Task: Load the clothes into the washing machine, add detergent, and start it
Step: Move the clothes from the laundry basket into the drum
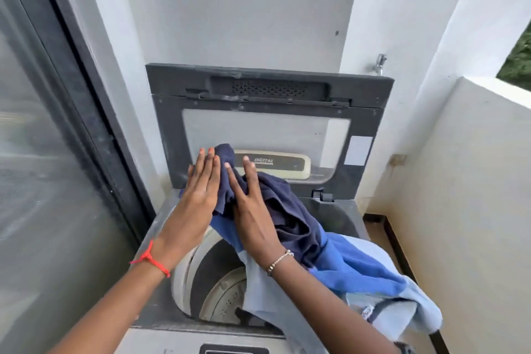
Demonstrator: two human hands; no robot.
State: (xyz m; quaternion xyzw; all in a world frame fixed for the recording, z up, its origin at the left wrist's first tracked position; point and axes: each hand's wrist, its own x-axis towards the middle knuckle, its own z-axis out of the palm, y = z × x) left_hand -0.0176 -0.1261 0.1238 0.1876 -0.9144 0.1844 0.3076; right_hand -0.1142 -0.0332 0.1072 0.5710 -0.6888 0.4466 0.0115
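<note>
The person is pressing a bundle of clothes (pixel 301 224) between two flat palms above the open top-load washing machine (pixel 161 227). The left hand (pixel 201 190) is lying with straight fingers against the bundle's left side. The right hand (pixel 250 210) is resting flat, fingers spread, on the navy fabric, and neither hand is curling round the cloth. The bundle is sitting over the back and right of the drum (pixel 221 290), while its blue and pale-blue parts are trailing over the machine's right edge, outside the tub. Loading seems to be only beginning, since the drum floor is showing bare. The hands would probably do best by guiding the mass forward and down into the opening, then gathering the hanging tail so nothing is catching under the lid (pixel 267 123). Loose cloth is likely to be slipping off to the right otherwise. The machine's grey top is looking dusty. The lid is standing upright against a white wall, with a tap (pixel 380 63) just beside its right corner, a glass sliding door (pixel 43 152) running along the left and a low white parapet (pixel 474 181) closing the right.
</note>
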